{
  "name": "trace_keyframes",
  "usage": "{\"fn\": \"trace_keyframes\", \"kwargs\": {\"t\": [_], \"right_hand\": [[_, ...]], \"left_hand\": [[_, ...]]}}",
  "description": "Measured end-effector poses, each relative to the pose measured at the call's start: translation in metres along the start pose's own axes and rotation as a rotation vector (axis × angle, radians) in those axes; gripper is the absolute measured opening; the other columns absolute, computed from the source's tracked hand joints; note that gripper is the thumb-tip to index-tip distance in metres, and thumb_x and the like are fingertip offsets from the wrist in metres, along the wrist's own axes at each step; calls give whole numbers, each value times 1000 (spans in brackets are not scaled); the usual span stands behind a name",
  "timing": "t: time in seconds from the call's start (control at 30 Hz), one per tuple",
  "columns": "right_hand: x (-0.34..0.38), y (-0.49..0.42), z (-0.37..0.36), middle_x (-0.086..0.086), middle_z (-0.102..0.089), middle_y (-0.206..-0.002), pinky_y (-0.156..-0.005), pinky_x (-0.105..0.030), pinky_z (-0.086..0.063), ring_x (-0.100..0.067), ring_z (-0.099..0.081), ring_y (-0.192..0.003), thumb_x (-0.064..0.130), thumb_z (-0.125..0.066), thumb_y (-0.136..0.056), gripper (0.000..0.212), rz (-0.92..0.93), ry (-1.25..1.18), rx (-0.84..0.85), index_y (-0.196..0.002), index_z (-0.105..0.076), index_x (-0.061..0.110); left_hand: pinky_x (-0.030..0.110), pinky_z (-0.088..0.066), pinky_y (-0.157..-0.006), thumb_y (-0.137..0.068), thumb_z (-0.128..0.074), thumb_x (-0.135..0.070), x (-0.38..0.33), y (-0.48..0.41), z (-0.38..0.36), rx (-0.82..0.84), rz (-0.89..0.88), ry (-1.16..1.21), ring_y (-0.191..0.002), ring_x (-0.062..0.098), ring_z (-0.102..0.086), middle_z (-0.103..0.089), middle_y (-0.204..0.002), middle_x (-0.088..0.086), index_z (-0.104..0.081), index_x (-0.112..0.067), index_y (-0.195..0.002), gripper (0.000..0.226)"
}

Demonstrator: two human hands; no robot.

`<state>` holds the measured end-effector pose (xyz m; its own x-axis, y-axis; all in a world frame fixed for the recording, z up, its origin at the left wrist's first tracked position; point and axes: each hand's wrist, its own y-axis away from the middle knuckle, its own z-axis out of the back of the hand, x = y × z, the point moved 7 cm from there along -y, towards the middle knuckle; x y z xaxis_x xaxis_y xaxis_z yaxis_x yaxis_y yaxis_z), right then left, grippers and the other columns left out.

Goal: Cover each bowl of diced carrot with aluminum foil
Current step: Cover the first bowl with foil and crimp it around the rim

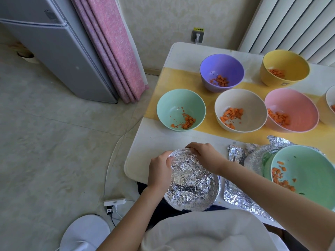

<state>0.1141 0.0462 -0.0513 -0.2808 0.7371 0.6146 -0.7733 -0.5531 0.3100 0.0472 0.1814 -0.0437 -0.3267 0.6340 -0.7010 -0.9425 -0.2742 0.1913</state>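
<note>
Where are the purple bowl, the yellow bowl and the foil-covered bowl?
round purple bowl point(221, 67): head view, inner wall.
round yellow bowl point(290, 64): head view, inner wall.
round foil-covered bowl point(192, 178): head view, crumpled foil top.

I count uncovered carrot bowls point(217, 67) point(290, 64) point(174, 104) point(235, 100) point(293, 102) point(330, 95) point(308, 160): 7, one cut by frame edge | foil-covered bowl point(192, 178): 1 | loose foil pieces point(235, 154) point(239, 196): at least 2 | hands point(159, 171) point(204, 156): 2

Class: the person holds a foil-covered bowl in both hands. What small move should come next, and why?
Probably slide both hands round to the near rim and crimp there. The left hand and right hand grip the foil-covered bowl at its far side; nearer the person the foil edge flares outward, seemingly loose.
</note>
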Motion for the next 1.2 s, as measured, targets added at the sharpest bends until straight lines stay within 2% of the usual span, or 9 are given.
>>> {"fn": "trace_keyframes", "kwargs": {"t": [0.23, 0.3, 0.4, 0.53, 0.7, 0.8, 0.9, 1.07, 1.2], "right_hand": [[0, 0, 0, -7, -69, -103, -82, -31, -44, -25, -62, -95, -1, -46, -91, 33, 27, 39, -15, -114, -62, 15], [4, 0, 2, -6, -69, -104, -82, -33, -45, -25, -62, -95, -1, -46, -90, 33, 49, 23, -36, -114, -61, 16], [16, 4, 9, -5, -69, -104, -81, -34, -47, -24, -63, -94, -2, -47, -89, 33, 126, -14, -86, -113, -62, 16], [26, 5, 15, -5, -68, -106, -83, -36, -47, -25, -63, -96, 9, -45, -96, 24, 184, -29, -83, -114, -59, 15], [34, 5, 17, -7, -66, -112, -84, -29, -38, -26, -59, -103, 18, -37, -101, 30, 174, 30, 35, -123, -56, 12], [33, 3, 18, -8, -66, -97, -71, -23, -31, -25, -59, -95, 18, -37, -101, 30, 147, 59, 88, -122, -57, 12], [35, 3, 22, 0, -58, -85, -69, -18, -26, -18, -51, -83, 20, -33, -102, 32, 130, 88, 149, -122, -56, 13], [37, 3, 22, 8, -48, -86, -69, -19, -24, -12, -43, -83, 22, -30, -102, 35, 87, 20, 216, -127, -54, 14], [33, 2, 17, 4, -54, -89, -73, -23, -29, -15, -47, -86, 23, -31, -102, 35, 46, 6, 279, -125, -56, 18]], "left_hand": [[17, -45, -75, -95, -52, -11, 0, 2, 1, 7, 4, 11, -90, 17, -65, -71, -100, 8, -62, -9, -121, 28], [14, -42, -71, -95, -51, -12, -1, 4, 6, -14, -6, 7, -88, 17, -65, -71, -98, 6, -63, -10, -119, 27], [8, -39, -77, -94, -54, -15, -13, 7, 20, -87, -75, 30, -94, 13, -63, -69, -105, 0, -64, -11, -116, 25], [-1, -34, -73, -89, -58, -3, -26, 3, 27, -161, -148, 57, -78, 8, -54, -63, -90, 1, -69, -6, -99, 15], [-1, -33, -70, -87, -59, 1, -29, 4, 25, -186, -151, 74, -75, 11, -55, -62, -85, 3, -70, -5, -96, 16], [5, -37, -70, -87, -58, 1, -33, 8, 21, -180, -170, 88, -77, 13, -57, -62, -85, 2, -70, -6, -98, 17], [14, -41, -70, -88, -58, 1, -36, 10, 19, -180, -192, 96, -77, 14, -59, -63, -86, 3, -70, -7, -99, 18], [16, -43, -70, -87, -58, -1, -39, 11, 21, -179, -217, 82, -77, 12, -58, -63, -86, 3, -70, -7, -102, 20], [14, -41, -69, -88, -58, -1, -38, 15, 18, -159, -215, 65, -75, 12, -57, -61, -85, 2, -70, -6, -101, 19]]}}
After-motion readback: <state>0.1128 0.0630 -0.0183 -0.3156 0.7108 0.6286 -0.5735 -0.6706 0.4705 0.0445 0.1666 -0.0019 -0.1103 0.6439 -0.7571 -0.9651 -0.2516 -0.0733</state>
